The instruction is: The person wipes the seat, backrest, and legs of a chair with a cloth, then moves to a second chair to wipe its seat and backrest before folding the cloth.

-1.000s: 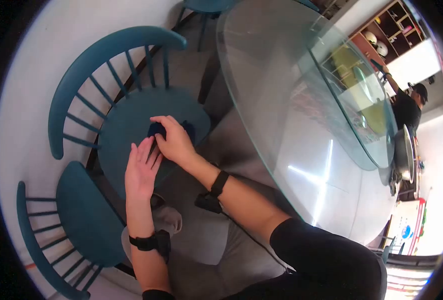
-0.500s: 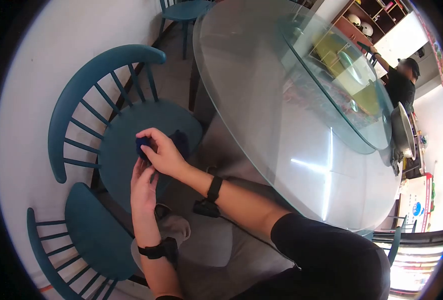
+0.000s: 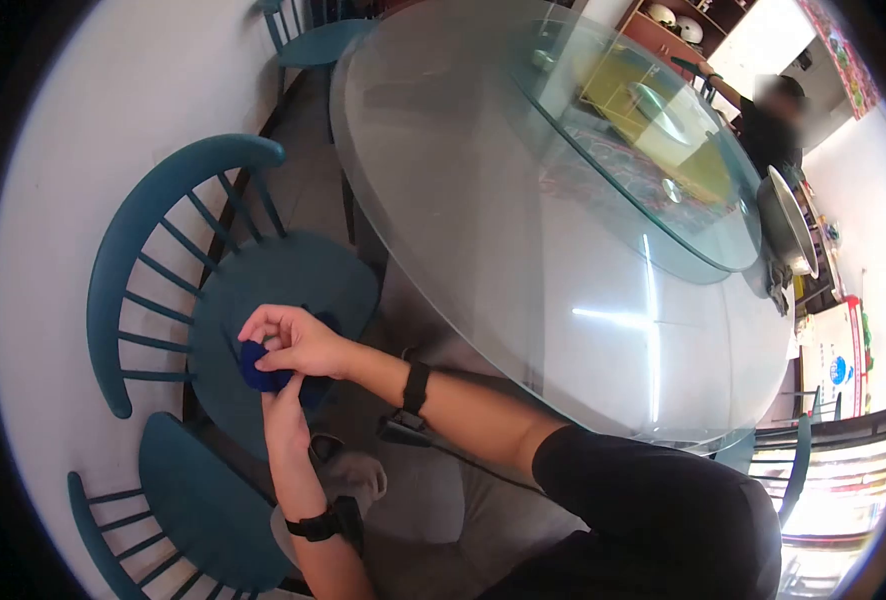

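Note:
A small dark blue cloth item is held between both hands over the seat of a teal wooden chair. My right hand pinches its top edge with bent fingers. Just below, my left hand grips the lower part, mostly hidden behind the right hand. Both wrists carry black bands. Part of the cloth is covered by my fingers.
A large round glass table with a glass turntable fills the right side. A second teal chair stands at lower left, another at the top. A person in black stands at the far side, by a metal bowl.
Both hands lifted the blue cloth off the chair seat and drew it toward me. The view shifted, so the chair and table slid down the frame.

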Demonstrator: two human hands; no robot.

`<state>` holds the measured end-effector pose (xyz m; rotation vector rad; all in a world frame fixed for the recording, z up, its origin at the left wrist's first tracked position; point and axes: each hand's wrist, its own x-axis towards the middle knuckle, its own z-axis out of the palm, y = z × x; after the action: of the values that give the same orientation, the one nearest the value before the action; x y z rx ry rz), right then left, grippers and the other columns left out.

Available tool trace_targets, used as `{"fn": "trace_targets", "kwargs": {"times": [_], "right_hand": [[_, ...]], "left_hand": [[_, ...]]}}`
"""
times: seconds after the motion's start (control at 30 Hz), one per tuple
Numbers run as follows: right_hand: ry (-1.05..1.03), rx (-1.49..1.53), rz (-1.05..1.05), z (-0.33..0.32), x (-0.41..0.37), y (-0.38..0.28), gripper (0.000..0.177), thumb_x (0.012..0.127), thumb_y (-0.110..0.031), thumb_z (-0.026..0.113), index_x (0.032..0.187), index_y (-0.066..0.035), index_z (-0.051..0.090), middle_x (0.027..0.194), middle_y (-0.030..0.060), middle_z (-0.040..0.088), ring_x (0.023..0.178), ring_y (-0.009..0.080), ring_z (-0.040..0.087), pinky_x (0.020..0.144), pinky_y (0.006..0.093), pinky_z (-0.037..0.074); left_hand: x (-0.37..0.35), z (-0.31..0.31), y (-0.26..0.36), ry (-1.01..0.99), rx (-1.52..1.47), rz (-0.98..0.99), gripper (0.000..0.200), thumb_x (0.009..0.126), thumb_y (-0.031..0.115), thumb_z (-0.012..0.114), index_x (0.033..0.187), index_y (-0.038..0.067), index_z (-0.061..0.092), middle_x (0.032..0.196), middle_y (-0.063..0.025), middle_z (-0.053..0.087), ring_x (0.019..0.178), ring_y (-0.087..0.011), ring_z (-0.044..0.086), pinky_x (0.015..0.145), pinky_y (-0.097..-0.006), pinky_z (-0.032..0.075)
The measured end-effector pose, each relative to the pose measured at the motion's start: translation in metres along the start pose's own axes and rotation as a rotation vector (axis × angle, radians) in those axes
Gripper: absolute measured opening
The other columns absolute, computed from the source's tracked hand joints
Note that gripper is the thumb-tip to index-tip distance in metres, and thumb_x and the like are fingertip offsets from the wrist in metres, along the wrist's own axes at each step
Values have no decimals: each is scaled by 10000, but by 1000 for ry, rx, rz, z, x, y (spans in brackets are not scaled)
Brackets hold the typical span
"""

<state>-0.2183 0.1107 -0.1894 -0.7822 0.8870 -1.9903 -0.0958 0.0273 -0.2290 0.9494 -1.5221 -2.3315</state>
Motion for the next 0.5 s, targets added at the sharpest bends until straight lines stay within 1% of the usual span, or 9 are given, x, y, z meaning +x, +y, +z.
{"fn": "trace_targets", "kwargs": {"times": [0.07,0.17,0.23,0.3,0.37,0.4,0.43,0.47,0.5], "right_hand": [[42,-86,-23,-1,1,7,391,811,152,703,1142,-46,645,979,-4,626,856,63,617,822,229,532],[64,-131,-65,-3,3,15,387,807,138,718,1136,-53,649,971,-18,599,855,57,575,822,225,517],[53,-117,-75,-3,2,14,384,805,120,734,1135,-60,652,991,-10,616,881,66,588,830,241,519],[21,-217,-72,0,-1,13,363,843,121,711,1155,-50,638,1065,13,637,1019,89,611,930,271,521],[18,-210,-91,0,-6,20,367,845,116,712,1163,-52,640,1077,15,636,1046,99,601,943,285,517],[12,-206,-100,-2,-9,24,370,847,111,713,1171,-54,641,1089,17,635,1072,108,592,956,298,513],[3,-233,-108,0,-13,22,352,860,65,722,1180,-58,644,1130,20,634,1076,111,588,938,296,510],[-1,-347,-79,1,-19,18,343,860,31,733,1179,-57,643,1156,29,634,1102,130,582,950,313,504],[-5,-462,-49,6,-29,5,339,859,-4,743,1178,-55,641,1182,39,634,1127,148,576,962,330,498]], "left_hand": [[0,4,-1,-38,-104,-50,653,1018,148,670,1572,41,342,1513,-90,481,1409,-219,469,1157,-376,389],[5,2,-9,-31,-113,-79,630,1036,190,654,1566,38,350,1514,-85,480,1411,-214,468,1155,-396,394],[3,8,-8,-8,-79,-57,584,1041,209,646,1539,50,385,1486,-80,507,1372,-214,500,1132,-404,408],[4,4,-11,17,-42,-34,540,1046,228,638,1512,62,420,1457,-75,534,1332,-214,532,1110,-412,421],[16,-3,-23,-41,-59,40,479,1084,282,550,1506,89,432,1449,-63,539,1337,-216,529,1112,-421,420],[18,-4,-22,-62,-52,47,479,1084,282,550,1506,89,432,1449,-63,539,1337,-216,529,1112,-421,420],[18,-5,-20,-78,-124,2,480,1090,284,489,1515,72,426,1483,-69,510,1377,-220,499,1141,-434,406],[18,-4,-18,-97,-197,-44,487,1095,285,429,1525,56,421,1517,-75,482,1417,-224,468,1170,-447,393],[17,-5,-15,-124,-192,-36,487,1095,285,429,1525,56,421,1517,-75,482,1417,-224,468,1170,-447,393]]}}
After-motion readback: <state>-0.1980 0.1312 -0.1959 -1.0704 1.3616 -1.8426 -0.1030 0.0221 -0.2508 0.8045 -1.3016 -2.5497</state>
